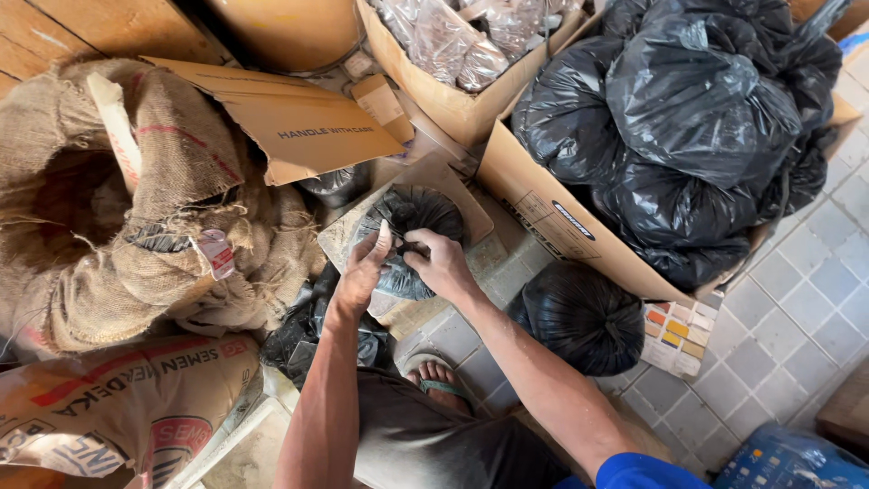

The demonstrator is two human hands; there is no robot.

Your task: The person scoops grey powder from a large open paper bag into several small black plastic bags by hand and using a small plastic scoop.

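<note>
Pinching the gathered neck of a small black bag point(409, 217), both hands, left hand point(364, 269) and right hand point(444, 263), grip it, seemingly to keep it shut. It rests on a cardboard sheet point(348, 237). Right of this bag: a box of black bags point(543, 204); left: a burlap sack point(118, 208), crowding the space.

Small bag point(409, 237) between burlap sack point(118, 208) and bag-filled box point(579, 217).

Left hand point(364, 269) and right hand point(441, 263) meet, fingers pinched.
</note>
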